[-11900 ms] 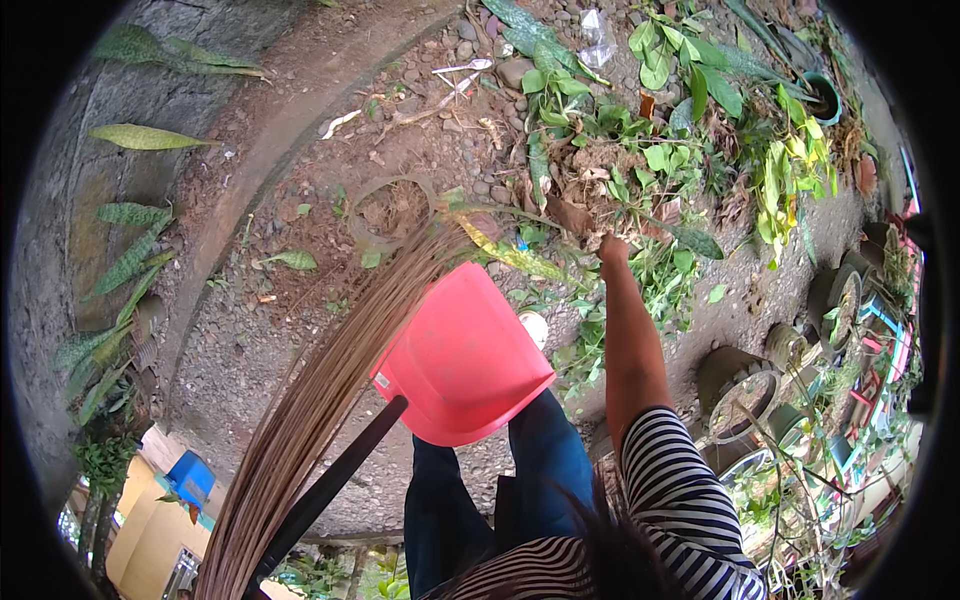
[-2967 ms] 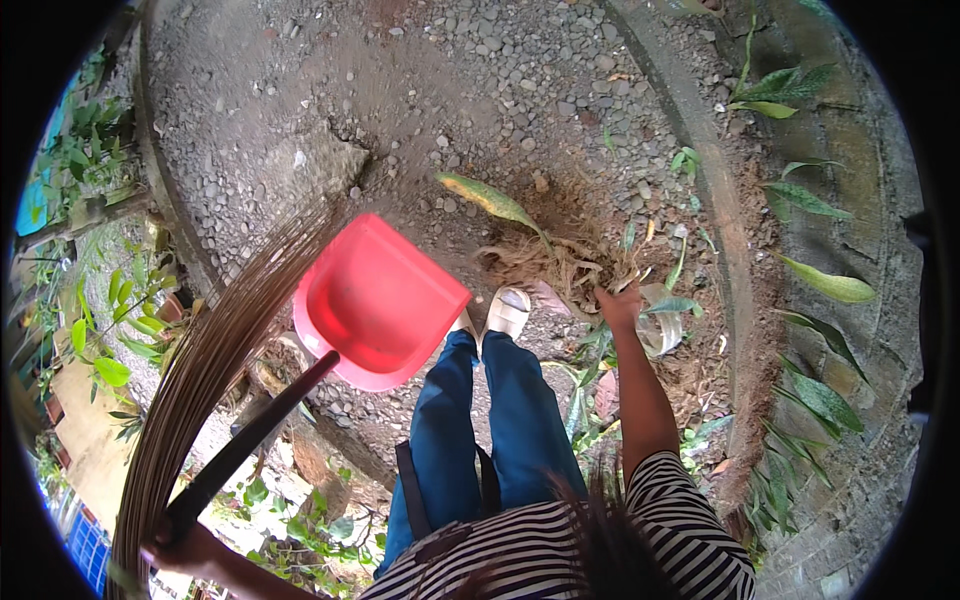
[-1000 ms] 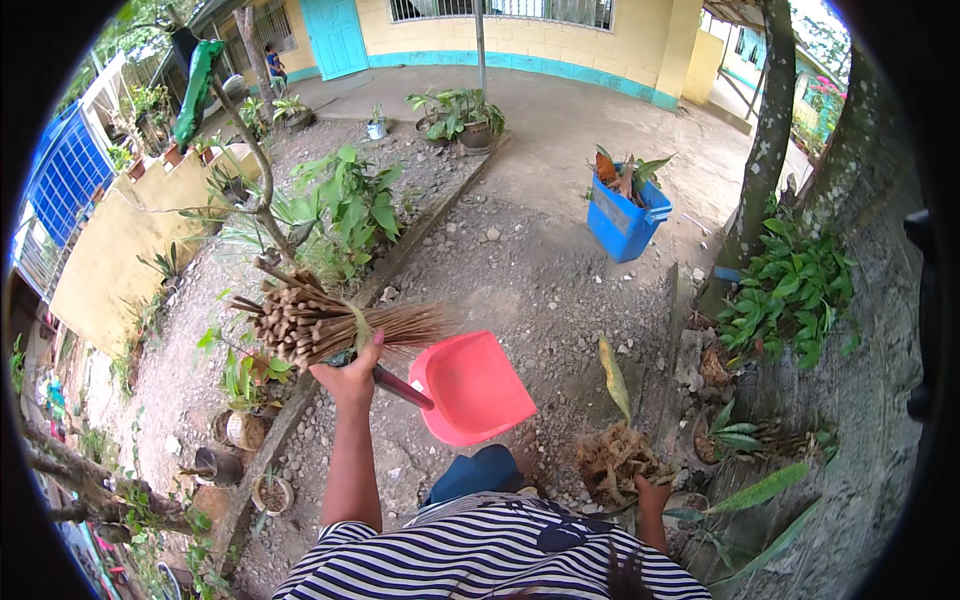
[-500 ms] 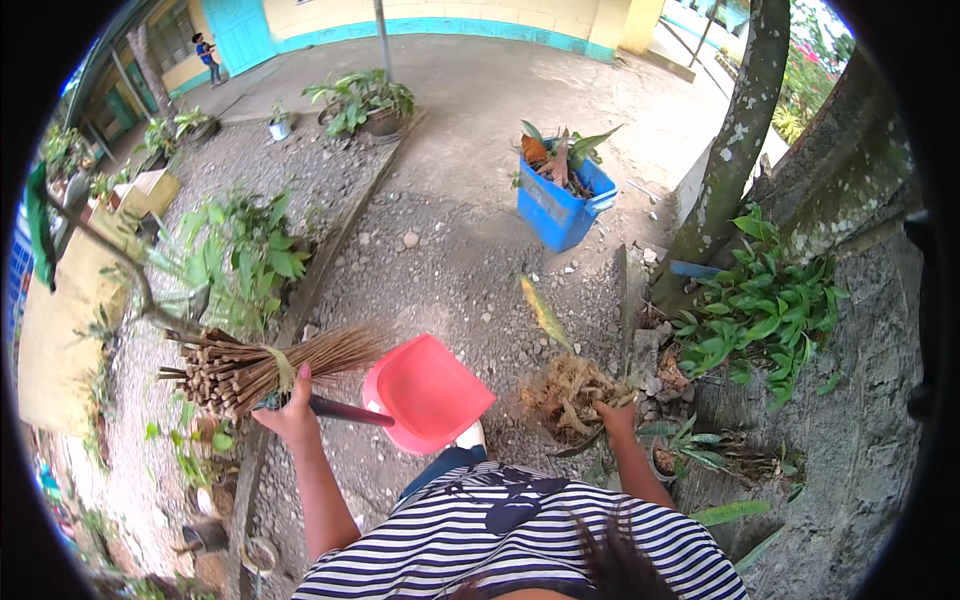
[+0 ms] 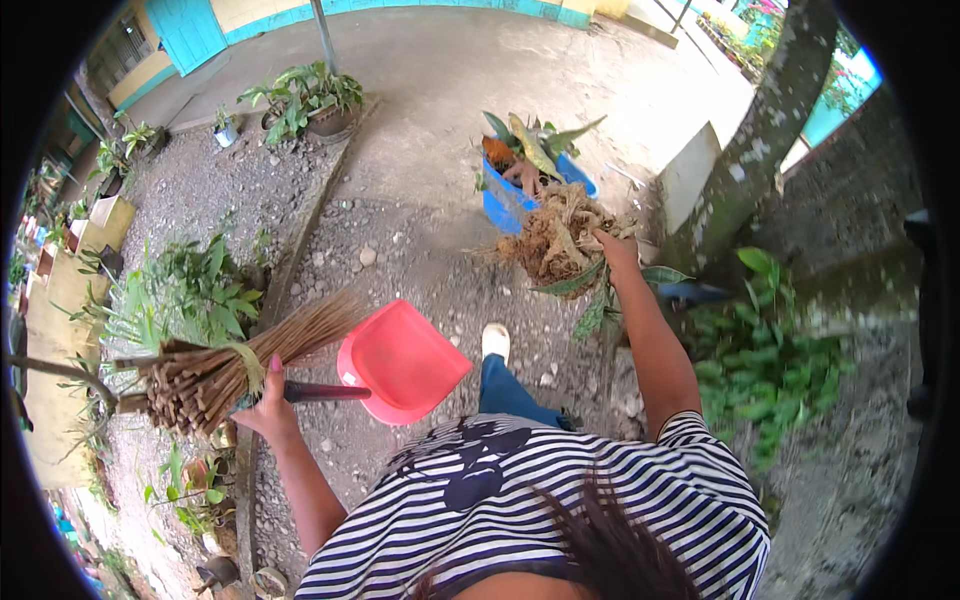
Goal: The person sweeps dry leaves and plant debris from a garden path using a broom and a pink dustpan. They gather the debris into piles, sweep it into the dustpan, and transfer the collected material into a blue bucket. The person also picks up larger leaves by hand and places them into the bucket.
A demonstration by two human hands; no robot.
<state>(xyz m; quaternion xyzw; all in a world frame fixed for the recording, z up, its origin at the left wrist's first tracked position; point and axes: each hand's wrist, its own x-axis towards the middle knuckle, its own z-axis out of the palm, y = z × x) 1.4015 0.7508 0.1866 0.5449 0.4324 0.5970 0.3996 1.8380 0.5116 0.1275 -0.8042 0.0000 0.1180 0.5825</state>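
My left hand [image 5: 268, 410] is closed round a stick broom [image 5: 200, 385] and the dark handle of a pink dustpan [image 5: 405, 360]. The broom's thick bundled ends point left, its thin bristles right across the dustpan's left side. My right hand [image 5: 618, 250] grips a dry, brown uprooted plant clump [image 5: 560, 240] with tangled roots and a few green leaves hanging below. The clump is in front of the blue bin [image 5: 508, 205] and hides much of it; I cannot tell whether they touch. Leaves and plant waste stick out of the bin's top.
A tree trunk [image 5: 750, 160] and a leafy green plant [image 5: 770, 350] stand to the right beside a concrete wall. A stone-edged garden strip with bushes [image 5: 200, 290] runs along the left. Potted plants [image 5: 325, 105] stand at the far left. Gravel [image 5: 400, 265] covers the ground.
My right hand has lifted the plant clump from low at my right side, forward to the bin. One foot has stepped forward. The broom and dustpan stay in my left hand.
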